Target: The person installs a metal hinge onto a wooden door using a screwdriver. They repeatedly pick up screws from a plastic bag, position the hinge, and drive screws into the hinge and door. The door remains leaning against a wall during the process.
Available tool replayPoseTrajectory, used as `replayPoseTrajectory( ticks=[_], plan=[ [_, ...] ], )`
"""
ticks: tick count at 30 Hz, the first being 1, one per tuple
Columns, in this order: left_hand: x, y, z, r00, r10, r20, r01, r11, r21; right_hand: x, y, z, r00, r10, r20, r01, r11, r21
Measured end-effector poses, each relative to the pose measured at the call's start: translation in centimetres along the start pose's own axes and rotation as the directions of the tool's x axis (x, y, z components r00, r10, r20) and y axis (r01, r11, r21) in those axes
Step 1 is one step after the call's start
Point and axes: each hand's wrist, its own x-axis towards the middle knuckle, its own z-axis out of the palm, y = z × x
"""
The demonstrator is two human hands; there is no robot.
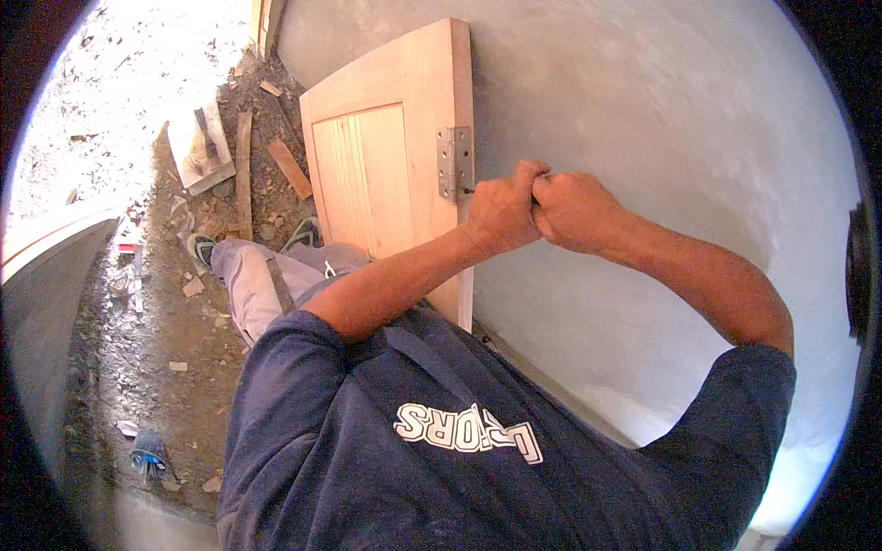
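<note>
A pale wooden panel door stands on its edge beside the plastered wall. On its narrow edge is a metal butt hinge with several screw holes. My left hand is closed right beside the hinge's lower corner, where a small dark tip shows. Pressed against it, my right hand is closed too, its fingers curled. Whatever the two hands grip is hidden inside them.
The grey wall rises close on the right. Wood offcuts, a stained board and rubble lie on the dirt floor to the left. A blue crumpled object lies at lower left. My feet stand near the door's base.
</note>
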Motion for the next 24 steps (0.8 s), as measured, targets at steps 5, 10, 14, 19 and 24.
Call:
replayPoseTrajectory(
  ticks=[5, 10, 14, 19, 24],
  plan=[
    [1.8, 0.2, -2.1, 0.906, -0.08, 0.416, 0.03, 0.992, 0.126, 0.6, 0.0, -0.1, 0.989, 0.148, -0.004, -0.134, 0.907, 0.398],
    [4.0, -2.2, -1.9, 0.896, 0.195, 0.4, -0.136, 0.976, -0.172, 0.0, -0.9, -2.3, 0.969, 0.238, 0.069, -0.236, 0.801, 0.55],
    [1.9, -0.5, -2.6, 0.94, 0.021, 0.34, 0.008, 0.996, -0.084, -1.2, -0.2, 0.8, 0.979, 0.091, -0.181, -0.062, 0.985, 0.16],
    [0.1, -0.6, -0.3, 0.946, 0.25, -0.207, -0.254, 0.967, 0.011, -1.2, -0.2, 0.6, 0.959, -0.185, -0.216, 0.122, 0.954, -0.273],
    [-0.4, -1.1, 0.2, 0.973, 0.189, -0.133, -0.186, 0.982, 0.033, -0.9, -0.5, 0.6, 0.984, -0.157, -0.08, 0.137, 0.966, -0.218]
  ],
)
